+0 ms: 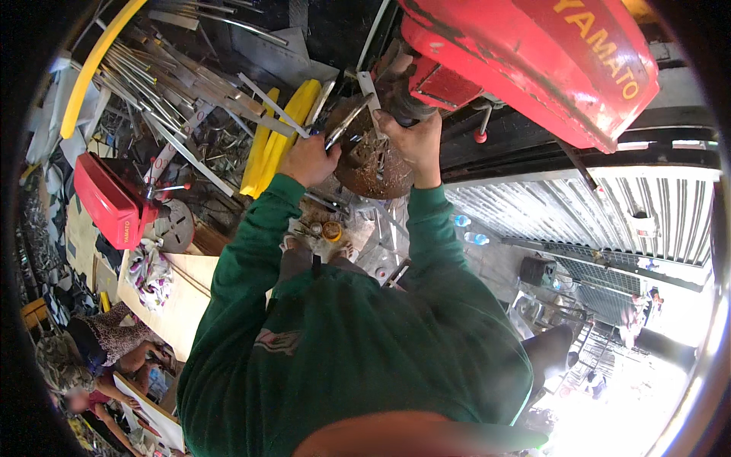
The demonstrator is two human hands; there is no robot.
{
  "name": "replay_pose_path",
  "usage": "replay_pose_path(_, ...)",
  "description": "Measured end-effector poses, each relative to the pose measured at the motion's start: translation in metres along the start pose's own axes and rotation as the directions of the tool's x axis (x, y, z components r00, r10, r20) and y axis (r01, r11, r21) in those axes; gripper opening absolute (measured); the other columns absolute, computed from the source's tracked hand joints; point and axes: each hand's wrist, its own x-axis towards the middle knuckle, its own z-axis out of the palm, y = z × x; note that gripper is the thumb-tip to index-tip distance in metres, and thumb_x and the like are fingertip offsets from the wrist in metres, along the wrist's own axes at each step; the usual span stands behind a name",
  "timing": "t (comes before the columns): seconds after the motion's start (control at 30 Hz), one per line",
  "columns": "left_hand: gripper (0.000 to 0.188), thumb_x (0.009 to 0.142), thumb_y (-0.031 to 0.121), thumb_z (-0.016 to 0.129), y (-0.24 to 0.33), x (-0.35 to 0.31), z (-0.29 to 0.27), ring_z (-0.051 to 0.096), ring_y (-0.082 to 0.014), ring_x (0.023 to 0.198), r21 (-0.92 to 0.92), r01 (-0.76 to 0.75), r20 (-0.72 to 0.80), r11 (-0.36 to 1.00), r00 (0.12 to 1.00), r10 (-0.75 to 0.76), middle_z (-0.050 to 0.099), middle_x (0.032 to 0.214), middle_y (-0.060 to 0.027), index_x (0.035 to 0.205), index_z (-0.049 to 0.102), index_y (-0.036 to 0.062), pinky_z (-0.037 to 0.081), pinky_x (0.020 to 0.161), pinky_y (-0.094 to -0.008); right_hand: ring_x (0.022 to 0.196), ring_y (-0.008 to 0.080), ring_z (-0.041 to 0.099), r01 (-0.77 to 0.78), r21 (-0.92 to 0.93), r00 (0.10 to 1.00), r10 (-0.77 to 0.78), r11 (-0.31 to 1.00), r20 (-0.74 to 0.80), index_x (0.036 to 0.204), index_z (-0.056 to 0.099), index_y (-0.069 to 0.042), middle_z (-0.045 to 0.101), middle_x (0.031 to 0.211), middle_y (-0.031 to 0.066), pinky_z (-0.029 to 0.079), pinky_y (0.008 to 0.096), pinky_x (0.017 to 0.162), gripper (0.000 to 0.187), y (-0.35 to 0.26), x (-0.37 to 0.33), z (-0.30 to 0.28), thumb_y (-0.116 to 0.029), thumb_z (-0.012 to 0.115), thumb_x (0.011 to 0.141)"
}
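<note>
My left hand [308,160] is closed round what look like pliers, a silver tool [349,120] with a dark handle end, slanting up to the right. A pale flat metal strip [369,90] stands just beyond its tip. My right hand [413,141] pinches the lower end of that strip, thumb on the near side; its other fingers are partly hidden. Both hands are over the round, rusty drill press table [365,181], which is strewn with metal shavings. Close above my right hand is the dark chuck [407,103] of the red drill press [525,57].
Yellow bars [278,145] and many metal rods [137,76] lie to the left. A second red drill press [114,202] stands beside a wooden board [186,293]. Another person [114,388] is at the lower left. Corrugated metal sheeting [579,206] is on the right.
</note>
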Motion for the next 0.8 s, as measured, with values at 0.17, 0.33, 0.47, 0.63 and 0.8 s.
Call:
replay_pose_path(0.17, 0.045, 0.09, 0.038, 0.054, 0.007, -0.003, -0.007, 0.063, -0.0459, 0.093, 0.094, 0.032, 0.104, 0.995, 0.994, -0.042, 0.065, 0.096, -0.0297, 0.104, 0.062, -0.0041, 0.05, 0.083, -0.0529, 0.111, 0.0297, 0.06, 0.402, -0.082, 0.832, -0.402, 0.912, -0.382, 0.132, 0.044, 0.001, 0.06, 0.12, 0.0174, 0.05, 0.0445, 0.095, 0.061, -0.058, -0.054, -0.025, -0.003, 0.07, 0.077)
replay_pose_path(0.33, 0.041, 0.09, 0.038, 0.053, 0.018, -0.006, -0.015, 0.065, -0.0439, 0.083, 0.112, -0.002, -0.015, 0.994, 1.0, 0.004, 0.067, 0.084, -0.0254, 0.095, 0.064, -0.0015, 0.052, 0.077, -0.0521, 0.107, 0.0357, 0.058, 0.617, -0.259, 0.434, -0.596, 0.743, -0.676, 0.121, 0.043, 0.004, 0.055, 0.117, 0.026, 0.049, 0.0507, 0.097, 0.042, -0.143, -0.039, -0.108, -0.029, 0.051, 0.097)
replay_pose_path(0.47, 0.04, 0.092, 0.038, 0.053, 0.021, -0.004, -0.02, 0.063, -0.0456, 0.087, 0.149, -0.036, 0.01, 0.988, 0.999, 0.035, 0.066, 0.089, -0.0267, 0.1, 0.063, -0.0004, 0.05, 0.078, -0.0531, 0.092, 0.034, 0.058, 0.616, 0.44, 0.778, -0.42, 0.654, -0.467, 0.101, 0.056, -0.005, 0.058, 0.095, 0.0174, 0.046, 0.0482, 0.081, 0.036, -0.146, -0.001, -0.124, -0.04, 0.046, 0.097)
replay_pose_path(0.63, 0.038, 0.091, 0.036, 0.055, 0.023, 0.009, -0.03, 0.063, -0.0462, 0.086, 0.219, -0.056, 0.044, 0.974, 0.998, 0.048, 0.066, 0.088, -0.0271, 0.096, 0.064, -0.0006, 0.05, 0.076, -0.053, 0.061, 0.0193, 0.032, 0.68, 0.367, 0.723, -0.663, 0.635, -0.194, 0.064, 0.026, -0.018, 0.023, 0.058, -0.0021, 0.029, 0.0398, 0.067, 0.039, -0.132, 0.006, -0.126, -0.039, 0.045, 0.091)
replay_pose_path(0.8, 0.039, 0.088, 0.037, 0.055, 0.032, 0.009, -0.036, 0.065, -0.0439, 0.081, 0.234, -0.055, 0.058, 0.971, 0.997, 0.043, 0.066, 0.082, -0.0259, 0.089, 0.065, -0.0011, 0.051, 0.077, -0.0519, 0.061, 0.0177, 0.025, 0.651, 0.454, 0.734, -0.658, 0.608, -0.171, 0.062, 0.024, -0.019, 0.02, 0.058, -0.0031, 0.024, 0.0374, 0.064, 0.035, -0.123, 0.008, -0.133, -0.032, 0.045, 0.087)
